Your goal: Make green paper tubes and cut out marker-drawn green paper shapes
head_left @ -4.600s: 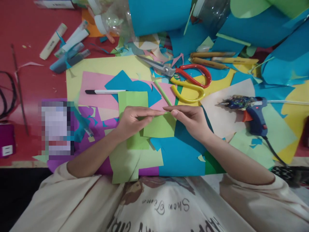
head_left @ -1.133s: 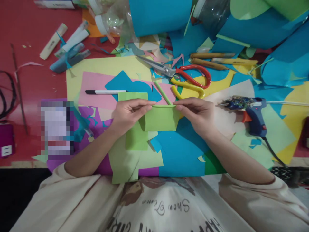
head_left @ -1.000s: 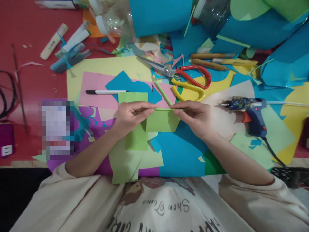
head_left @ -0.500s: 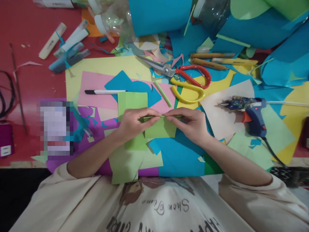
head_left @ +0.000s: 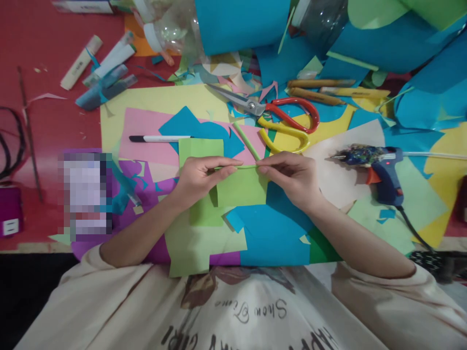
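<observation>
Between my two hands is a piece of light green paper [head_left: 242,187], its top edge folded or rolled and the rest hanging down toward me. My left hand [head_left: 202,177] pinches that edge near its left end. My right hand [head_left: 292,177] pinches it near the right end, thumb against fingers. Beneath my left hand lies another green paper sheet [head_left: 200,148]. Just beyond my right hand, a thin rolled green paper stick [head_left: 246,141] rests on pink paper [head_left: 146,121]. Scissors [head_left: 255,107] with one red and one yellow handle lie beyond it, blades apart.
A glue gun [head_left: 386,170] lies to the right, its cord running off the front edge. A black-capped white pen [head_left: 160,139] is at left, near a blurred-out phone-like object [head_left: 85,194]. Markers [head_left: 82,63], plastic jars [head_left: 171,31] and paper scraps crowd the back.
My hands have moved slightly apart and a little away from me. A longer stretch of the green paper's top edge now shows between my fingers.
</observation>
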The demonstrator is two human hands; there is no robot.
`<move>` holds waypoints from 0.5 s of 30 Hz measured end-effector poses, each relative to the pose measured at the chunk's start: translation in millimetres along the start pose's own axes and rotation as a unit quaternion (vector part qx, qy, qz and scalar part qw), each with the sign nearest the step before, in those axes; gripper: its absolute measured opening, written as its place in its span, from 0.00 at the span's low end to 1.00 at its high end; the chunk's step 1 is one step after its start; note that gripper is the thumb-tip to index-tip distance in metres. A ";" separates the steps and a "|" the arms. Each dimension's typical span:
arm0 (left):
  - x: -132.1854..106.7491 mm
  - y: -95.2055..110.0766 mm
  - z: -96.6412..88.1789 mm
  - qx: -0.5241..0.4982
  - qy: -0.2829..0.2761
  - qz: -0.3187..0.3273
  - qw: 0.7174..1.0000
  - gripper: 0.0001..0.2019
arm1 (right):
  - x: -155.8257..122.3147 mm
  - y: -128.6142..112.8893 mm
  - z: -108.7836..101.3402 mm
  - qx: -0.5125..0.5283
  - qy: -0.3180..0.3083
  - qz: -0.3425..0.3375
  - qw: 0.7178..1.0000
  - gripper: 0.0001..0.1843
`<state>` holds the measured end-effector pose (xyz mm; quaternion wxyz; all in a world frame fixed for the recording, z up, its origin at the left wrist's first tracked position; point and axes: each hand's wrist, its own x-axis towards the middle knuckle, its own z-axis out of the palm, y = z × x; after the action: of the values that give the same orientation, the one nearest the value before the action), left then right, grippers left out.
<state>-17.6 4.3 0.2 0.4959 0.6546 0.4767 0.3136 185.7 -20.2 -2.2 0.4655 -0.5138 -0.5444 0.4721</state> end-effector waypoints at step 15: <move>-0.2 -1.3 1.7 -0.026 0.018 -0.014 0.999 0.08 | 2.5 4.0 1.0 0.056 -0.007 0.027 0.998 0.03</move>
<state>-16.6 3.6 -1.5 0.5085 0.6287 0.4863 0.3311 185.1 -17.6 -6.3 0.4767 -0.4983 -0.5062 0.5179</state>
